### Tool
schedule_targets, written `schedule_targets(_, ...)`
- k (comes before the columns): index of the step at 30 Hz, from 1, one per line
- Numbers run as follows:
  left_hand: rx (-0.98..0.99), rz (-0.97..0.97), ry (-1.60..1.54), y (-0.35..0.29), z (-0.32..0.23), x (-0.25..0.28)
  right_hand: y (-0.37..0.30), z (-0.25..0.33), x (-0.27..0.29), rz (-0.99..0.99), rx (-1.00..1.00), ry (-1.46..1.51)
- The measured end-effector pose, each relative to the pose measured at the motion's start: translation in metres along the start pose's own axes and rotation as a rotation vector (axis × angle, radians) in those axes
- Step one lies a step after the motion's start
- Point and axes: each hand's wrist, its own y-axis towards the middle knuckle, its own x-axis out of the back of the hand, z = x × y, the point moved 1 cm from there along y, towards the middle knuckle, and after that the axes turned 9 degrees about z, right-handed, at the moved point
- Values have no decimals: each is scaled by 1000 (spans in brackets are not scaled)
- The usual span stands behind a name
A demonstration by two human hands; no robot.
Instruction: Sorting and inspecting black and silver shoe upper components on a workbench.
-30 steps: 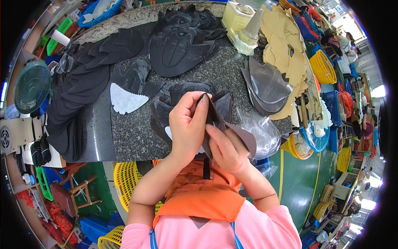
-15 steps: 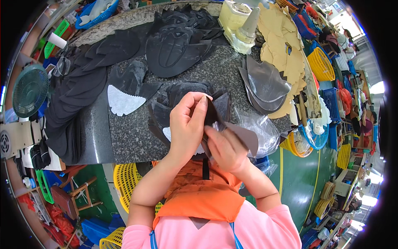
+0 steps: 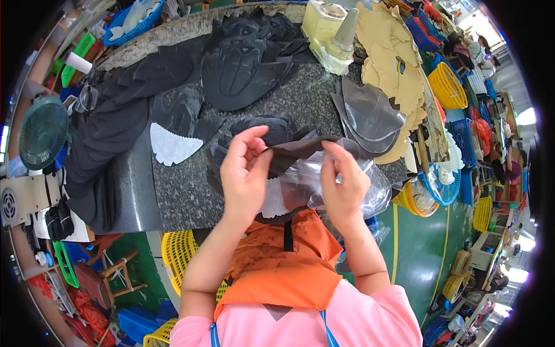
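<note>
A dark brown-black flexible cut piece (image 3: 298,155) is stretched between my hands above the near side of the table. My left hand (image 3: 245,176) pinches its left end between thumb and fingers. At its other end, my right hand (image 3: 347,184) closes thumb and fingertips on the upper edge. Beneath lie more black cut pieces (image 3: 263,124) and a whitish piece with a toothed edge (image 3: 273,199), partly covered. Crumpled clear plastic (image 3: 377,188) rests beside my right hand. A white toothed piece (image 3: 173,143) is left of my hands.
Overlapping black pieces (image 3: 110,130) run along the left of the speckled table (image 3: 185,194). A black stack (image 3: 240,75) stands farther back, with a yellowish container and grey cone nozzle (image 3: 346,41). Dark grey pieces (image 3: 370,115) and tan sheets (image 3: 390,52) lie right.
My hands have moved apart, the right one outward to the right. The dark piece, folded and hanging before, is now drawn out sideways between them.
</note>
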Motion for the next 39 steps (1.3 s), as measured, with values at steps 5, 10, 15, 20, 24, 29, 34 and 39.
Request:
schedule_targets(5, 214, 66, -316, 4, -9, -2, -3, 7, -3, -7, 199, 11)
schedule_targets(10, 211, 106, -277, 3, -1, -19, -6, 17, -9, -4, 319, 4)
schedule_targets(15, -69, -161, 372, 21, -5, 2, -17, -19, 17, 248, 178, -113)
schedule_targets(20, 38, -114, 214, 24, -7, 27, -37, -92, 84, 686, -256, -710)
schedule_targets(24, -127, 111, 459, 5, -45, -3, -17, -19, 90, 461, 113, -369)
schedule_targets(29, -629, 651, 758, -48, -55, -17, -36, -17, 20, 424, -1149, 1560)
schedule_targets(34, -348, 37, 217, -60, -26, 24, -39, -8, 29, 322, -851, 2171)
schedule_targets(39, 499, 143, -878, -78, -11, 30, -37, -4, 29, 462, -769, 1620)
